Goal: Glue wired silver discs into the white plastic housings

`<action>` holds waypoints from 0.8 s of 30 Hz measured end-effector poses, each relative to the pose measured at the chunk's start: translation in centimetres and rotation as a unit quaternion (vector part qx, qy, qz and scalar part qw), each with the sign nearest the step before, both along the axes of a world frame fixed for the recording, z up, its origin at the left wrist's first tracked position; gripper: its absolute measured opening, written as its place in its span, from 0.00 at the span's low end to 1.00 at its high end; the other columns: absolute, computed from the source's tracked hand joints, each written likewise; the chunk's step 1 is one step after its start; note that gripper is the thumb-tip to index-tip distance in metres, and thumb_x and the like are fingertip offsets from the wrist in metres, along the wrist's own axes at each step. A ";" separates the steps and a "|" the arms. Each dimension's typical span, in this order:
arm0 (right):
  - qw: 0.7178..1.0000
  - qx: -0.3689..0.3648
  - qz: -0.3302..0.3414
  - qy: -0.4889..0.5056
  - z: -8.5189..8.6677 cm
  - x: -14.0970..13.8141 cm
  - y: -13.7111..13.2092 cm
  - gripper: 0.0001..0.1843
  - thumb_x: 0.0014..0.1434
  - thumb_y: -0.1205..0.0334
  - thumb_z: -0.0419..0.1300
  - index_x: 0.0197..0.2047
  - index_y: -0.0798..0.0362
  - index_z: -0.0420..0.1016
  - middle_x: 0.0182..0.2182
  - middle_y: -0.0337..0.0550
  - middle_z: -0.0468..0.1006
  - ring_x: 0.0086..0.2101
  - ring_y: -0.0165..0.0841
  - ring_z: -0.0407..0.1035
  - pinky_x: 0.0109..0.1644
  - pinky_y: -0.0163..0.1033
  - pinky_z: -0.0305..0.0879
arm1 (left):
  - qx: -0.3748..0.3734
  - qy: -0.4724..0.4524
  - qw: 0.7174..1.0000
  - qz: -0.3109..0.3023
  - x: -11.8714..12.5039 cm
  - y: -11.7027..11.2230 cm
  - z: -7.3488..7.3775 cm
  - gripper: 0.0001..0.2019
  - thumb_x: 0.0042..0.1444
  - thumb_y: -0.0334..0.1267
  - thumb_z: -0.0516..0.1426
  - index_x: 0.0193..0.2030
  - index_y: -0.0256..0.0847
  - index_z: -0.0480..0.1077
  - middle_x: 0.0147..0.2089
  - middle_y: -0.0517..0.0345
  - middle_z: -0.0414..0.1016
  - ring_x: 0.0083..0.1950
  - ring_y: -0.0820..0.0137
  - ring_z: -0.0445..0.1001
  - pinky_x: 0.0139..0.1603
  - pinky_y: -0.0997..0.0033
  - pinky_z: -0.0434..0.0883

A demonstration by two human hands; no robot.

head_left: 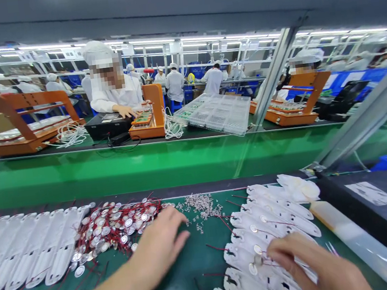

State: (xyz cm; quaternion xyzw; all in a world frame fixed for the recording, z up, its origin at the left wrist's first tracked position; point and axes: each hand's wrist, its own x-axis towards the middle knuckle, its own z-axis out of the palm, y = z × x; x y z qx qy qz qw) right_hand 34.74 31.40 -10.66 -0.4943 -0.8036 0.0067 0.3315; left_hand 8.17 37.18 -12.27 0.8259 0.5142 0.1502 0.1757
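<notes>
My left hand (159, 250) reaches over the green mat with thumb and forefinger apart, and nothing shows in it. Just beyond its fingertips lies a scatter of tiny pale parts, perhaps screws (201, 205). Left of that hand is a heap of round metal discs with red wires (110, 228). My right hand (317, 264) is curled over a row of white plastic shells (251, 246), thumb and forefinger drawn together. A small silvery piece (258, 260) shows at the fingertips, blurred. Discs and red wires lie on several of these shells.
More white shells (32, 244) line the left side. At right are a translucent tube-like piece (364, 246) and a black box (373, 203). Behind the green barrier (181, 163), a co-worker (114, 89) sits by orange fixtures (151, 117). A metal post (273, 78) rises at the right.
</notes>
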 end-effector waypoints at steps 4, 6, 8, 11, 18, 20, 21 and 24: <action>0.980 -0.085 -0.161 0.079 0.4 3.9 3.3 0.11 0.53 0.53 0.52 0.26 0.47 0.71 0.25 0.34 0.75 0.26 0.29 0.69 0.32 0.32 0.63 | 0.107 0.133 0.985 -0.008 -2.5 4.9 -0.6 0.11 0.59 0.32 0.47 0.43 0.39 0.68 0.44 0.50 0.67 0.43 0.60 0.66 0.44 0.58 0.65; 0.967 -0.126 -0.203 0.090 0.1 5.0 4.7 0.13 0.49 0.51 0.51 0.24 0.48 0.71 0.23 0.37 0.75 0.26 0.33 0.69 0.33 0.36 0.63 | 0.107 0.173 0.979 -0.025 -2.8 6.0 -1.1 0.11 0.60 0.32 0.47 0.40 0.40 0.69 0.42 0.51 0.68 0.42 0.60 0.67 0.43 0.59 0.65; 0.961 -0.144 -0.219 0.089 -0.5 5.6 5.7 0.13 0.46 0.52 0.51 0.22 0.49 0.71 0.21 0.38 0.75 0.25 0.34 0.69 0.32 0.39 0.62 | 0.102 0.184 0.977 -0.028 -2.7 6.2 -1.7 0.12 0.59 0.31 0.46 0.37 0.40 0.70 0.40 0.53 0.69 0.41 0.61 0.67 0.42 0.61 0.65; 0.950 -0.173 -0.243 0.093 -1.4 5.9 6.7 0.10 0.46 0.56 0.52 0.23 0.50 0.70 0.20 0.37 0.75 0.24 0.34 0.68 0.31 0.38 0.61 | 0.110 0.170 0.979 -0.012 -2.7 6.0 -2.6 0.13 0.59 0.30 0.44 0.36 0.40 0.69 0.37 0.54 0.70 0.39 0.63 0.68 0.40 0.63 0.65; 0.926 -0.230 -0.284 0.093 -2.7 6.2 7.8 0.03 0.53 0.69 0.56 0.28 0.55 0.68 0.19 0.32 0.71 0.24 0.26 0.66 0.33 0.34 0.61 | 0.074 0.105 0.992 -0.001 -3.5 6.6 -3.6 0.16 0.58 0.35 0.42 0.35 0.42 0.70 0.36 0.54 0.70 0.38 0.62 0.70 0.40 0.64 0.66; 0.921 -0.241 -0.294 0.083 -2.9 6.1 8.0 0.04 0.55 0.70 0.56 0.29 0.56 0.68 0.20 0.31 0.69 0.24 0.25 0.64 0.33 0.34 0.62 | 0.070 0.084 0.994 -0.005 -3.6 6.6 -3.3 0.17 0.58 0.37 0.42 0.35 0.42 0.71 0.36 0.54 0.70 0.38 0.63 0.71 0.41 0.64 0.66; 0.919 -0.246 -0.298 0.077 -2.9 6.0 8.1 0.04 0.56 0.70 0.56 0.29 0.56 0.68 0.20 0.31 0.68 0.24 0.25 0.64 0.34 0.34 0.62 | 0.074 0.073 0.995 -0.009 -3.7 6.5 -3.1 0.17 0.59 0.39 0.41 0.35 0.43 0.71 0.36 0.54 0.69 0.39 0.63 0.71 0.41 0.65 0.66; 0.915 -0.262 -0.302 0.059 -2.7 5.8 8.3 0.03 0.57 0.69 0.55 0.30 0.57 0.67 0.21 0.31 0.67 0.24 0.24 0.64 0.34 0.35 0.64 | 0.097 0.043 0.994 -0.016 -3.9 6.0 -2.1 0.16 0.60 0.42 0.41 0.37 0.44 0.69 0.38 0.55 0.68 0.38 0.65 0.71 0.39 0.69 0.67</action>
